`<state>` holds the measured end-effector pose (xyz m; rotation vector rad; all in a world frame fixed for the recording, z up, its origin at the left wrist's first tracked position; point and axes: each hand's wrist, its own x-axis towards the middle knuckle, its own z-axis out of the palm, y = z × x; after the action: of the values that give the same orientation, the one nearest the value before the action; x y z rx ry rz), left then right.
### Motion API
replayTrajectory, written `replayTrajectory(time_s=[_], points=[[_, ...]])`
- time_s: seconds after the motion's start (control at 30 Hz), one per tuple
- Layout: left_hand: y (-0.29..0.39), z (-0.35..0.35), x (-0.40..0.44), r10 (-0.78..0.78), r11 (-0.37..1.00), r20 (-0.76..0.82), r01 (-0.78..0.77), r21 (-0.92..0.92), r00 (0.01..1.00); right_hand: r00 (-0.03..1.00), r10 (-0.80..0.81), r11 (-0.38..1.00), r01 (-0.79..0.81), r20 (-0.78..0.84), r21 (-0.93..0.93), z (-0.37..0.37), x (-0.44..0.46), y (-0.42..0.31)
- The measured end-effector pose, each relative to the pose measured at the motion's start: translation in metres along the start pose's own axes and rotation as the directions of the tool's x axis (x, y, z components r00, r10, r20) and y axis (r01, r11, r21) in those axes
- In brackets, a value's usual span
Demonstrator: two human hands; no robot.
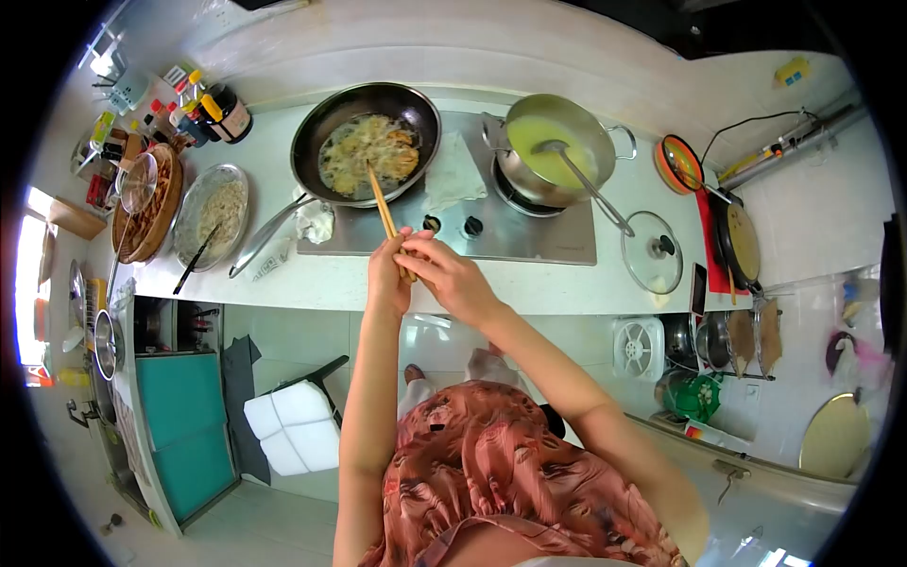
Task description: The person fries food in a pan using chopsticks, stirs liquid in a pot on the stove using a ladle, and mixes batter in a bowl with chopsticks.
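Observation:
A pair of long wooden chopsticks (pixel 381 203) slants up from my hands, tips in the bubbling oil of a dark frying pan (pixel 307 142). Battered golden pieces (pixel 402 156) fry there. My left hand (pixel 384 274) is closed around the chopsticks near their lower ends. From the right, my right hand (pixel 452 282) meets it, fingers closed on the same ends; some fingertips are hidden. Right of the pan, a steel pot (pixel 517 180) of yellow-green liquid stands on a burner with a ladle (pixel 590 189) resting in it. A folded white cloth (pixel 455 175) lies between them.
On the left are a metal bowl (pixel 238 213) of pale shredded food with dark chopsticks, a wicker basket (pixel 123 231) and several sauce bottles (pixel 227 113). A glass lid (pixel 652 253) and an orange bowl (pixel 669 165) lie right. The pan handle (pixel 269 238) juts toward the counter edge.

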<state>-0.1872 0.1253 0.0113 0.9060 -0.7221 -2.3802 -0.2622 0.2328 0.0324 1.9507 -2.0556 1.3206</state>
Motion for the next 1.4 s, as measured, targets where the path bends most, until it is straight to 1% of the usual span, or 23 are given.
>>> replayTrajectory(time_s=[0.17,0.23,0.33,0.43,0.5,0.63,0.67,0.77,0.8,0.83,0.87,0.9,0.97,1.03,1.07,1.13,1.2,1.23,1.27,1.3,1.33,1.37,1.4], points=[[0.025,-0.014,-0.011,-0.069,0.996,0.062,0.072,-0.048,0.996,0.995,0.071,0.997,-0.072,-0.073,-0.005,0.034,0.013,-0.018],[0.029,-0.014,-0.009,-0.064,0.998,0.144,0.067,-0.02,0.988,0.991,0.107,0.994,-0.11,-0.074,-0.03,0.038,0.016,-0.018],[0.022,-0.022,0.009,-0.087,0.993,0.133,0.098,-0.072,0.987,0.991,0.076,0.997,-0.079,-0.106,-0.025,0.044,0.024,-0.007],[0.026,-0.025,0.019,-0.142,0.983,0.177,0.16,-0.095,0.974,0.994,0.025,0.999,-0.028,-0.11,-0.023,0.045,0.037,0.001],[0.034,-0.02,0.018,-0.134,0.99,0.062,0.132,0.04,0.989,0.994,0.002,0.999,-0.006,-0.111,-0.034,0.044,0.043,0.004],[0.055,-0.02,0.018,-0.131,0.989,0.091,0.123,0.085,0.987,0.979,0.094,0.993,-0.08,-0.183,0.083,0.046,0.072,0.009],[0.061,-0.023,0.017,-0.13,0.987,0.104,0.119,0.104,0.986,0.967,0.173,0.98,-0.15,-0.186,0.128,0.044,0.08,0.007],[0.083,-0.039,0.01,0.038,0.895,0.115,-0.085,0.439,0.993,0.945,0.19,0.981,-0.17,-0.267,0.098,0.05,0.11,0.016],[0.09,-0.049,0.01,0.092,0.87,0.116,-0.136,0.474,0.989,0.942,0.118,0.993,-0.11,-0.315,0.045,0.054,0.12,0.022],[0.099,-0.061,0.009,0.154,0.843,0.105,-0.187,0.504,0.982,0.939,0.172,0.984,-0.151,-0.296,0.093,0.057,0.128,0.024],[0.109,-0.075,0.009,0.216,0.81,0.102,-0.236,0.537,0.971,0.936,0.175,0.982,-0.144,-0.307,0.119,0.061,0.137,0.024],[0.12,-0.087,0.009,0.275,0.772,0.105,-0.285,0.568,0.956,0.931,0.176,0.98,-0.136,-0.32,0.142,0.064,0.145,0.024],[0.145,-0.111,0.011,0.38,0.623,0.014,-0.267,0.736,0.925,0.934,0.195,0.98,-0.176,-0.299,0.089,0.073,0.155,0.027],[0.166,-0.134,0.016,0.534,0.32,0.165,-0.378,0.869,0.829,0.93,0.212,0.977,-0.209,-0.301,0.041,0.083,0.166,0.027],[0.177,-0.145,0.021,0.584,0.149,0.263,-0.42,0.895,0.768,0.922,0.219,0.974,-0.225,-0.318,0.02,0.09,0.171,0.027],[0.197,-0.165,0.031,0.597,-0.208,0.501,-0.482,0.851,0.627,0.897,0.242,0.962,-0.27,-0.369,-0.026,0.103,0.181,0.024],[0.208,-0.185,0.046,0.404,-0.007,0.42,-0.456,0.89,0.813,0.857,0.238,0.94,-0.322,-0.457,-0.114,0.108,0.191,0.017],[0.213,-0.19,0.048,0.279,0.094,0.369,-0.408,0.908,0.887,0.841,0.238,0.921,-0.354,-0.486,-0.162,0.108,0.193,0.01],[0.222,-0.194,0.054,0.077,0.196,0.336,-0.345,0.918,0.939,0.792,0.28,0.897,-0.417,-0.542,-0.146,0.108,0.197,0.0],[0.225,-0.197,0.059,-0.089,0.381,0.299,-0.245,0.892,0.95,0.734,0.317,0.87,-0.477,-0.6,-0.124,0.106,0.202,-0.014],[0.226,-0.2,0.065,-0.252,0.524,0.28,-0.113,0.844,0.926,0.699,0.345,0.865,-0.496,-0.627,-0.076,0.106,0.202,-0.02],[0.226,-0.203,0.071,-0.408,0.624,0.28,0.041,0.781,0.869,0.659,0.37,0.861,-0.509,-0.654,-0.025,0.107,0.202,-0.026],[0.225,-0.202,0.071,-0.427,0.697,0.297,0.102,0.709,0.854,0.615,0.452,0.815,-0.579,-0.646,0.02,0.109,0.204,-0.039]])
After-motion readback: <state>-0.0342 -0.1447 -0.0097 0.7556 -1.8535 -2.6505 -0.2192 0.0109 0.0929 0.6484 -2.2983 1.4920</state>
